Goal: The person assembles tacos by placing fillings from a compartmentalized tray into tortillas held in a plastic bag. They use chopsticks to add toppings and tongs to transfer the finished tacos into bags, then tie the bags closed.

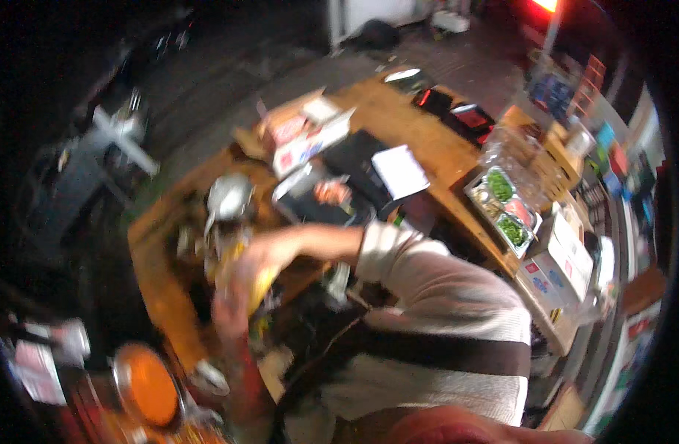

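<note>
My right hand [259, 255] reaches in from the right, its arm in a light striped sleeve. Its fingers curl over a yellow thing [262, 284], too blurred to name by kind. Just below it, my left hand [231, 300] comes up from the lower edge and lies against the same yellow thing; motion smears its fingers. A silvery rounded vessel [230, 197] sits just beyond both hands. To the right of it, a dark tray [310, 200] holds some orange-pink pieces.
The wooden table [156, 277] bears an open carton [310, 144] and a white paper [400, 172]. A foil tray [495, 214] with green pieces stands at right, near a white box [558, 270]. At lower left is a round pan of orange contents [147, 385].
</note>
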`<state>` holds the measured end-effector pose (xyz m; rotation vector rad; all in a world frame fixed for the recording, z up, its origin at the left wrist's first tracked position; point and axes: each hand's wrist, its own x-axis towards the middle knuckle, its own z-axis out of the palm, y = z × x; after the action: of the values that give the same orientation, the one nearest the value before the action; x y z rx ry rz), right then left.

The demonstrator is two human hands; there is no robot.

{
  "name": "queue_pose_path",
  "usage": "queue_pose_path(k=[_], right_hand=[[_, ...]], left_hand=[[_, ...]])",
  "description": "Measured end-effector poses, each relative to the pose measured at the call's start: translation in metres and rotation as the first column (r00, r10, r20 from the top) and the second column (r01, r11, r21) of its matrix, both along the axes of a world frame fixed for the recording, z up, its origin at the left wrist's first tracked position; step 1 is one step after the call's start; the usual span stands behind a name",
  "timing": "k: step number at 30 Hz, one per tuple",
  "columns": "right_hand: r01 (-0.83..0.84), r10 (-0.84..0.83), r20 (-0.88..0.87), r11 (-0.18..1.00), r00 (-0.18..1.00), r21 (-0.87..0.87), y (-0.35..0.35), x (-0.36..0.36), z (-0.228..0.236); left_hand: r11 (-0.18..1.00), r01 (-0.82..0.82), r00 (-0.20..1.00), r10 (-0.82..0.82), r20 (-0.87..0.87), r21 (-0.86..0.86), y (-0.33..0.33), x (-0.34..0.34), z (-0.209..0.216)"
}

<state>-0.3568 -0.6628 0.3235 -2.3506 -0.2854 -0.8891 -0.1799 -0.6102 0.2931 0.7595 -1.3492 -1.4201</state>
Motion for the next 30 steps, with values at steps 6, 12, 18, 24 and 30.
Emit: queue_pose_path(k=[6, 12, 18, 24, 30], right_hand=[[0.831, -0.856, -0.138, 0.517, 0.499, -0.205, -0.031, -0.041, 0.000], [0.880, -0.899, -0.021, 0.434, 0.438, -0.191, -0.003, -0.008, -0.045], [0.564, -0.586, -0.243, 0.461, 0.773, 0.685, 0.020, -0.021, -0.110], [0.721, 0.209, -0.718, 0.074, 0.664, 0.689, 0.001, -0.039, -0.127], [0.671, -0.074, -0.675, 0.235, 0.734, 0.703, -0.045, -0.012, -0.164]], left_hand=[[0.966, -0.256, 0.908, 0.255, 0.332, -0.041, -0.050, -0.021, -0.035], [0.795, -0.419, 0.898, 0.433, 0.074, 0.438, -0.076, -0.021, -0.071], [0.985, 0.039, 0.999, -0.040, 0.002, 0.168, -0.049, 0.001, -0.110], [0.692, 0.651, 0.712, -0.699, 0.064, 0.312, -0.068, 0.014, -0.122], [0.991, 0.100, 0.687, -0.131, 0.715, 0.086, -0.115, 0.019, -0.161]])
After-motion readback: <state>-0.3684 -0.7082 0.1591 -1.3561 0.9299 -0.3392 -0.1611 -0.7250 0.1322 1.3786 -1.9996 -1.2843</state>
